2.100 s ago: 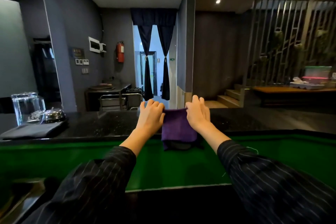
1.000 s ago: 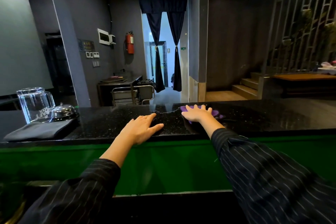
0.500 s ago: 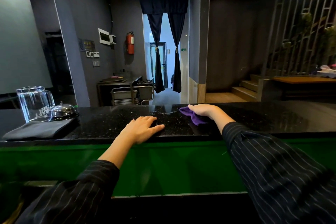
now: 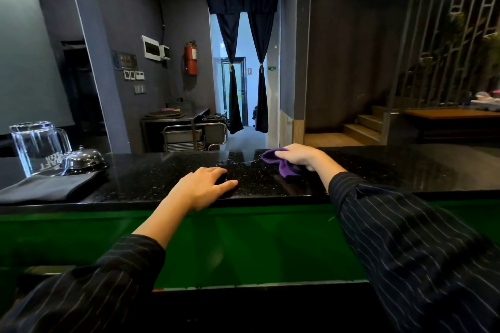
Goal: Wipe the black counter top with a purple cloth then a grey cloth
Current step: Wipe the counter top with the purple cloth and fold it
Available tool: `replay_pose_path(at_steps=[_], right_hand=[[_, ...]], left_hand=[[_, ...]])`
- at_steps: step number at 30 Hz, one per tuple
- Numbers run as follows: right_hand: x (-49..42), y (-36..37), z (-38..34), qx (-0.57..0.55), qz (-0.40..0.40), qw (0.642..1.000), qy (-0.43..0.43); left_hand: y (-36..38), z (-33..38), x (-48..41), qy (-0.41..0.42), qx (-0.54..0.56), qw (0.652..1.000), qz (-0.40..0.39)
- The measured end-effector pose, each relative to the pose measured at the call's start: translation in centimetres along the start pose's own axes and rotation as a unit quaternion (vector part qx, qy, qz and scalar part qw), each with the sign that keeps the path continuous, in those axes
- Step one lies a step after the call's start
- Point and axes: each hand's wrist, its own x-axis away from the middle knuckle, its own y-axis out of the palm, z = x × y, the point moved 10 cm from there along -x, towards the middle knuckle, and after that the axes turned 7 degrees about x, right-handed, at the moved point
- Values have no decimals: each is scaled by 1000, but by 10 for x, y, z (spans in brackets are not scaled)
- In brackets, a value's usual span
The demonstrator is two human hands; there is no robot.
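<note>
The black speckled counter top (image 4: 151, 178) runs across the view above a green front panel. My right hand (image 4: 303, 155) grips the bunched purple cloth (image 4: 284, 165) near the far edge of the counter, right of centre. My left hand (image 4: 203, 186) lies flat on the near edge with its fingers slightly spread and holds nothing. A folded grey cloth (image 4: 46, 189) lies on the counter at the far left. A wet streak shines on the counter just left of the purple cloth.
A glass pitcher (image 4: 38, 149) and a shiny metal bell (image 4: 84, 158) stand at the far left behind the grey cloth. The counter stretches away to the right. Beyond it are a steel trolley (image 4: 189, 135), a curtained doorway and steps.
The purple cloth went from spread flat under both hands to bunched in my right hand near the counter's far edge. My left hand let go and rests flat on the near edge.
</note>
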Motion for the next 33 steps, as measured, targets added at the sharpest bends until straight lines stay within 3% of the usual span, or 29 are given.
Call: replay_pose_path(at_steps=[3,8,10,14,16,19,23,26,28,33], right_hand=[[3,12,-8,91,-42,995,-22],[-7,0,-3,120,65,991,-7],[-6,-8,1,73,89,993,6],[-18,-24,23,-133,104,984,49],[-25,-29,28,-167,123,976,64],[-37,-20,10,-51,115,990,68],[-43,24,-41,144,8,990,2],[-18,54,-75,165,-60,979,-100],[-1,57,-79,149,-64,975,-149],[18,16,-42,74,-3,991,-113]], left_hand=[[0,-1,0,-5,-2,1000,0],[-1,-1,0,-9,-4,1000,-1],[0,0,0,-6,-5,1000,-2],[3,1,-1,3,-9,1000,-2],[3,0,-2,3,-11,1000,0],[0,2,-1,2,-15,1000,5],[-2,3,-1,4,-12,1000,11],[-2,-1,-1,-2,-5,1000,15],[-1,-1,0,-2,-8,1000,10],[-2,3,5,1,-17,1000,19]])
